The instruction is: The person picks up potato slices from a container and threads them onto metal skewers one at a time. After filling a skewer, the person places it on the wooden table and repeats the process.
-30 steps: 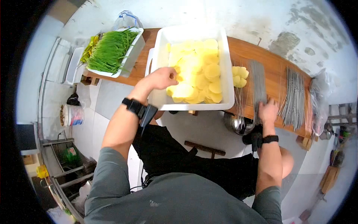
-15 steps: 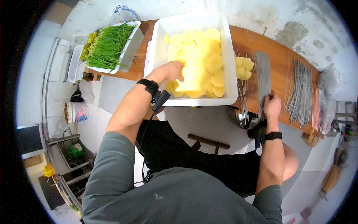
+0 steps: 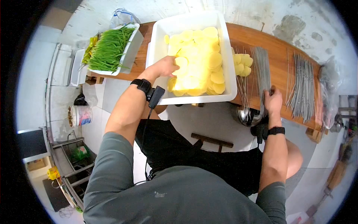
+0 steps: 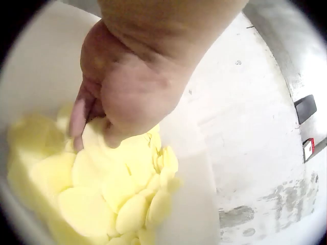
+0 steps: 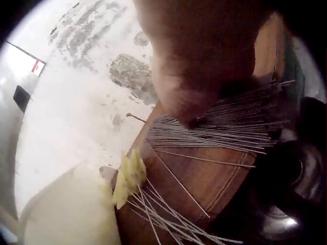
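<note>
My left hand (image 3: pixel 166 67) reaches over the near left part of a white tub (image 3: pixel 232 87) heaped with round yellow potato slices (image 3: pixel 213 61). In the left wrist view its thumb and fingers pinch one potato slice (image 4: pixel 91 133) at the top of the heap. My right hand (image 3: pixel 273 101) is at the near end of a bundle of thin grey metal skewers (image 3: pixel 261 67), its fingers bent. The right wrist view shows the hand over the skewers (image 5: pixel 214 135) with the fingertips hidden; I cannot tell whether it holds one. Several threaded skewers bear slices (image 3: pixel 243 64) beside the tub.
A second skewer bundle (image 3: pixel 302 87) and a clear plastic bag (image 3: pixel 330 89) are at the right of the wooden table (image 3: pixel 279 56). A container of green chives (image 3: pixel 113 48) stands at the left. A shiny metal bowl (image 3: pixel 253 118) sits below the table's front edge.
My left hand has gone down onto the slices, its fingers closing at the heap. The right hand stays at the near skewer ends, its fingers drawn in more. The head view has shifted slightly.
</note>
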Action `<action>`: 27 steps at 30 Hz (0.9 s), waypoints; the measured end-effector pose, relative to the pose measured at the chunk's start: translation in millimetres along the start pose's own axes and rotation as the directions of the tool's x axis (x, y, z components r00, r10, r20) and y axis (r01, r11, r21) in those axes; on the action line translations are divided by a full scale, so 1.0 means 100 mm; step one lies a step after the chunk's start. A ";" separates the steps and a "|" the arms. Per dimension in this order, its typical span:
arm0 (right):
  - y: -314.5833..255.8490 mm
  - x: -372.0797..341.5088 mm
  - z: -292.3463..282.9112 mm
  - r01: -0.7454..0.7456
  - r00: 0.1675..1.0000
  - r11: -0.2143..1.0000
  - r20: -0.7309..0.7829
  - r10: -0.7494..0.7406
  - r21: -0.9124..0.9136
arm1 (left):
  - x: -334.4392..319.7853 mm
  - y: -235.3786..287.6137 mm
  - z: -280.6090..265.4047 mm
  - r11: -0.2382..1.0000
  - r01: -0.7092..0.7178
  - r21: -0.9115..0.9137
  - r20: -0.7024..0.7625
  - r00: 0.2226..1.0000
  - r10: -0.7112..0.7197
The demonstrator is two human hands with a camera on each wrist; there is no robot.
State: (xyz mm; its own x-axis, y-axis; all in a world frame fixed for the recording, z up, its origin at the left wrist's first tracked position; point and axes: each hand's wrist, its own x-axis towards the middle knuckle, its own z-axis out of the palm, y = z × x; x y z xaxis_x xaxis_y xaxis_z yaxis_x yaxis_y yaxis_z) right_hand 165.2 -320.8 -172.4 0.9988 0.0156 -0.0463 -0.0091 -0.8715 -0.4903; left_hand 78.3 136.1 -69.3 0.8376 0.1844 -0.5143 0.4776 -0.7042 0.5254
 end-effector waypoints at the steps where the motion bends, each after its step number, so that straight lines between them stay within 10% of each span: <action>1: -0.01 -0.01 -0.01 -0.007 1.000 1.000 0.007 0.008 -0.020 | -0.04 0.05 0.00 0.999 0.004 -0.034 -0.074 0.997 -0.006; 14: 0.04 0.01 0.04 0.014 1.000 1.000 -0.019 -0.014 0.002 | 0.14 -0.05 -0.14 0.977 0.056 -0.205 -0.014 0.998 -0.061; 16: 0.03 0.01 0.03 0.008 1.000 1.000 -0.014 -0.008 0.004 | 0.19 -0.16 -0.05 0.914 -0.200 0.354 -0.357 0.874 0.330; 17: 0.03 0.01 0.03 0.000 1.000 1.000 -0.010 0.000 0.008 | 0.23 -0.22 -0.04 0.915 -0.197 0.352 -0.358 0.875 0.326; 20: 0.08 0.02 0.06 0.052 0.998 0.999 -0.027 -0.052 -0.009 | 0.17 0.04 -0.02 0.861 -0.067 0.505 -0.289 0.926 0.242; 22: 0.09 0.01 0.07 0.066 0.997 0.998 -0.031 -0.066 -0.009 | 0.02 0.33 0.01 0.878 -0.004 0.479 0.227 0.966 -0.119; 27: 0.07 0.02 0.05 0.070 0.997 0.997 -0.018 -0.071 -0.030 | -0.13 0.19 0.37 0.808 -0.119 0.578 0.207 0.978 -0.005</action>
State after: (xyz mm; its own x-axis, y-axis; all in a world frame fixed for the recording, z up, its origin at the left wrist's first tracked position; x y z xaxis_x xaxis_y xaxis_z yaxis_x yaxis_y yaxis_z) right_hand 166.6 -324.1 -180.0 0.9977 0.0680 0.0044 0.0623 -0.8828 -0.4657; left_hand 67.1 95.2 -77.5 0.7620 0.0415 -0.6462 0.1333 -0.9866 0.0938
